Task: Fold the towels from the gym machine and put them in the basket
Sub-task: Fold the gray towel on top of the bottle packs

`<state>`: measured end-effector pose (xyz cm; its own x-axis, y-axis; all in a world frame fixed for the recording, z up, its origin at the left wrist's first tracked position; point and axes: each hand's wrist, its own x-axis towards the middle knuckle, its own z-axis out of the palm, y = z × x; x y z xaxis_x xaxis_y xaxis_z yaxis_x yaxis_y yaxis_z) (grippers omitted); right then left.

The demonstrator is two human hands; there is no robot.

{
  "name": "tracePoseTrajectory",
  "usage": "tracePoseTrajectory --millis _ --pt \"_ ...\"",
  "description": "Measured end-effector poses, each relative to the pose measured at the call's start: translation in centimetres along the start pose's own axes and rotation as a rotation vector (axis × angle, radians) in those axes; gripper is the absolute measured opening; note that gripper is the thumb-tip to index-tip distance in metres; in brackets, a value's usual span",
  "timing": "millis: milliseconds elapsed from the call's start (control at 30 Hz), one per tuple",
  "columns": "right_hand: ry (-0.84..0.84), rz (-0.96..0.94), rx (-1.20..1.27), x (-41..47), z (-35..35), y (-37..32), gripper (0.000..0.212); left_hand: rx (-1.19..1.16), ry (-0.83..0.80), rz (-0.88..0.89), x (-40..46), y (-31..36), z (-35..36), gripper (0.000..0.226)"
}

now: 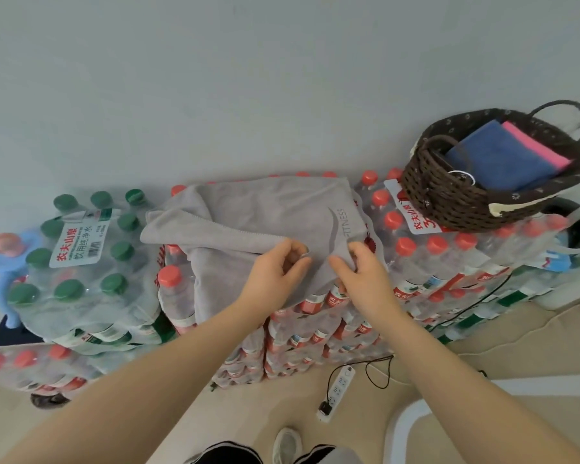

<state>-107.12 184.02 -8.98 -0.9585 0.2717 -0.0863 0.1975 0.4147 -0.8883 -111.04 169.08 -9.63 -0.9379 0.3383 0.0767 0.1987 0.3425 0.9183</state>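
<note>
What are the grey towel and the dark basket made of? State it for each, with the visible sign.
Grey towel: soft matte cloth, probably microfibre or terry; it drapes and creases, with a stitched hem and a printed logo. Dark basket: woven dark brown strands, wicker or plastic rattan, hard to tell which; the weave shows on its wall, and a patterned fabric liner folds over the rim.

A plain pale grey wall [215, 78] fills the upper half of the view, evenly lit with no strong shadows. Against it stand stacked shrink-wrapped packs of water bottles, a green-capped pack [81, 249] on the left and red-capped packs [449, 259] in the middle and right. The floor [533, 329] is beige, and on it lie a white power strip [337, 391] with a thin black cable [379, 373] and, at lower right, a curved white frame [406, 426].
</note>
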Motion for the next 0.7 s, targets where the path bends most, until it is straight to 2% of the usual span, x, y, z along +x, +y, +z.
tracePoseTrajectory --millis 67,200,333,467,600,700 --pt "-0.02 -0.118 -0.078 -0.1 0.7 -2.1 0.008 -0.054 0.043 0.017 -0.3 0.5 -0.1 0.019" --pt "0.039 -0.272 -0.221 0.0 2.5 -4.4 0.011 -0.197 0.18 -0.019 -0.8 1.2 -1.0 0.016" --pt "0.023 -0.433 -0.47 -0.4 4.3 -5.5 0.032 -0.229 0.264 -0.047 -1.0 1.0 -2.5 0.016" --pt "0.001 -0.464 -0.543 -0.8 5.8 -6.3 0.041 -0.287 0.297 -0.117 -1.0 0.8 -3.6 0.015" --pt "0.0 -0.425 -0.558 -0.9 6.1 -6.8 0.035 -0.421 0.246 -0.174 -1.2 0.9 -4.2 0.008" --pt "-0.073 -0.375 -0.695 -0.9 6.3 -7.2 0.032 -0.44 0.199 -0.179 -1.3 0.7 -4.4 0.01"
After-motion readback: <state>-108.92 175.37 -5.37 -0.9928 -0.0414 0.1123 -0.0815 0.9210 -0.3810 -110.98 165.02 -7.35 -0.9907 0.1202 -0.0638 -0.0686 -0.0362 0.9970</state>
